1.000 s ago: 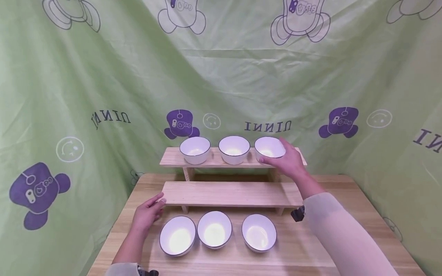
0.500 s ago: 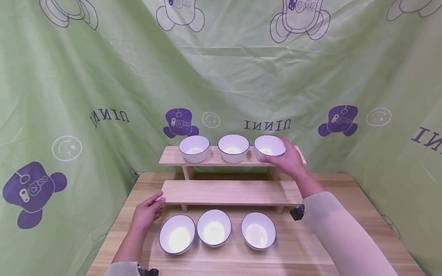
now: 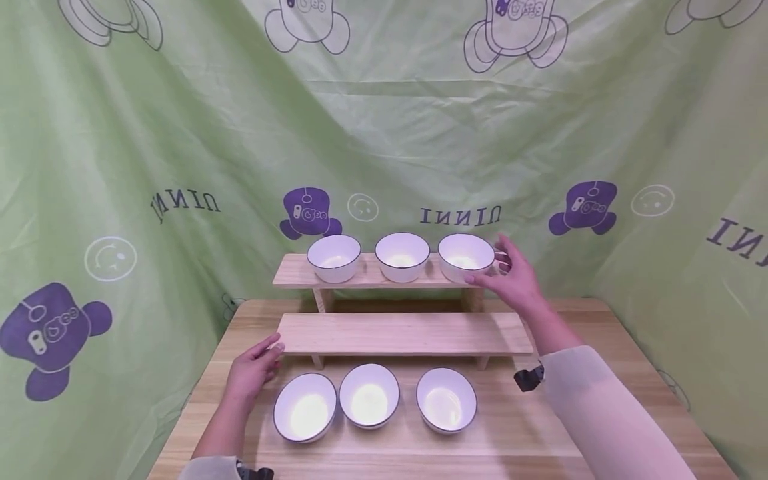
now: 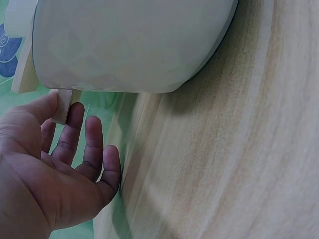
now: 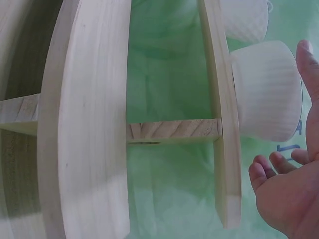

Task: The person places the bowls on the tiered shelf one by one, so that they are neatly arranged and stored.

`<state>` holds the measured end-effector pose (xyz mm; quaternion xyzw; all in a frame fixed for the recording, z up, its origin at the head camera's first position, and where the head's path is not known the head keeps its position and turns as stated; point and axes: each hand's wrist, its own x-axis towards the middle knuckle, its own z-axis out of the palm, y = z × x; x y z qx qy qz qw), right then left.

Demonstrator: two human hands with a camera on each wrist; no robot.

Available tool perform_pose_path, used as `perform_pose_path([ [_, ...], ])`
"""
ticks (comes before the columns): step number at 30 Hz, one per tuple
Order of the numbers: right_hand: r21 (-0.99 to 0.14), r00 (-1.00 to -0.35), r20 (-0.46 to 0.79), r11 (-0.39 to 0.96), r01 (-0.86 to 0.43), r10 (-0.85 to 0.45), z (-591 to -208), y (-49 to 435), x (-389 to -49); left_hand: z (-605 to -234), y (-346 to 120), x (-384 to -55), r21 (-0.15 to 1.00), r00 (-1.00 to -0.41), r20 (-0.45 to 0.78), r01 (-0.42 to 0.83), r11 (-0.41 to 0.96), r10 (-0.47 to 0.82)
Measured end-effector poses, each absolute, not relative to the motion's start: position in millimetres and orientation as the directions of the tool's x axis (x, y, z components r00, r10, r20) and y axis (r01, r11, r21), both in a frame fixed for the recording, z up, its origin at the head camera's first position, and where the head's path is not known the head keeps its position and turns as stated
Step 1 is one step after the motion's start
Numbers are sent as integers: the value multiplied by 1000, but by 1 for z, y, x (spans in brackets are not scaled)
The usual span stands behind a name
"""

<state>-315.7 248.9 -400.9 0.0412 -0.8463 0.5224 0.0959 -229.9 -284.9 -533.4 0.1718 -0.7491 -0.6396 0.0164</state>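
On the upper board of a two-tier wooden rack (image 3: pixel 405 333) stand three white bowls with dark rims: a left bowl (image 3: pixel 334 260), a middle bowl (image 3: pixel 402 259) and a right bowl (image 3: pixel 467 259). My right hand (image 3: pixel 513 277) is beside the right bowl, fingers spread and relaxed. A gap shows between the fingers and that bowl (image 5: pixel 269 92) in the right wrist view, with the thumb near its rim. My left hand (image 3: pixel 252 370) pinches the left end of the lower board between thumb and index finger; the other fingers of this hand (image 4: pixel 65 174) are loosely bent.
Three more white bowls stand on the wooden table (image 3: pixel 516 440) before the rack: a left one (image 3: pixel 305 408), a centre one (image 3: pixel 369 397) nearly touching it, and a right one (image 3: pixel 447 400) set apart. A green printed cloth (image 3: pixel 384 133) hangs behind and at both sides.
My right hand has let go of the right bowl on the upper board and drawn slightly to the right, its fingers spreading. The left hand keeps its place at the rack's end.
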Motion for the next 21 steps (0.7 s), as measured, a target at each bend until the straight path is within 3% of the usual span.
perform_pose_path([
  [21,-887,-970,230,427,-178,74,-418,263,-283,-531,-284,-230,960,-937,-199,-245,135,-286],
])
